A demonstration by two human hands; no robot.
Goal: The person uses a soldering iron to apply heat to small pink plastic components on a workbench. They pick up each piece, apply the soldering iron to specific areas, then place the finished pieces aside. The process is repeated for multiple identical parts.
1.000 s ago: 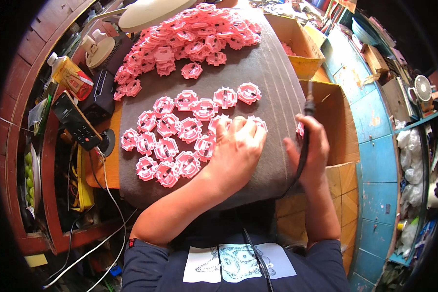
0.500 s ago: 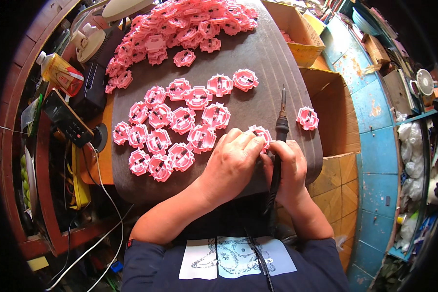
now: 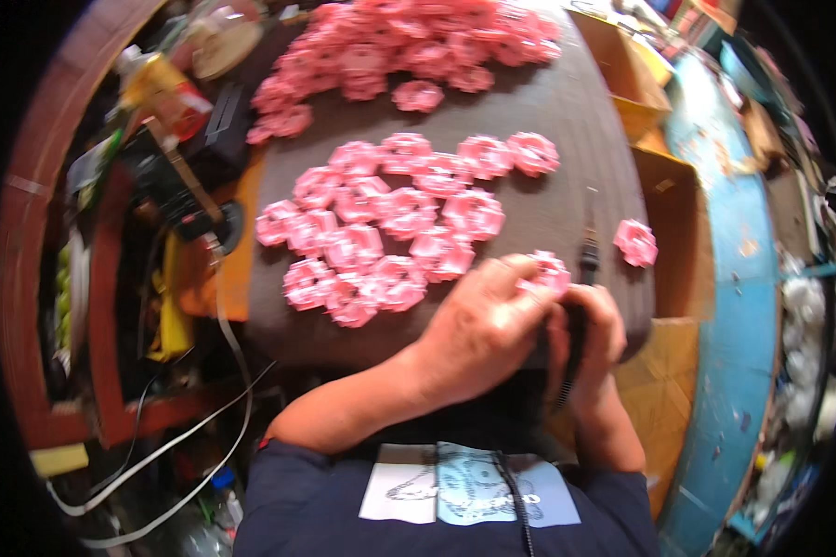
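Motion blurs the picture. My left hand (image 3: 474, 325) is closed on a pink plastic piece (image 3: 550, 269) near the mat's front right. Beside it, my right hand (image 3: 594, 325) grips a soldering iron (image 3: 587, 260), tip pointing away from me; its fingertips come close to that piece, and whether they touch it is unclear. Several similar pink parts (image 3: 407, 212) lie spread on the dark mat (image 3: 464, 111) ahead of my hands, and a single one (image 3: 635, 243) sits at the right edge.
A large pink pile (image 3: 399, 46) covers the mat's far end. A bottle (image 3: 163, 93), a phone on a stand (image 3: 163, 176) and cables (image 3: 237, 353) are at the left. Cardboard boxes (image 3: 673, 232) stand at the right beside a blue tiled ledge (image 3: 734, 353).
My right hand has come down and left with the iron to meet my left hand, uncovering the lone piece at right. The whole view has shifted and blurred.
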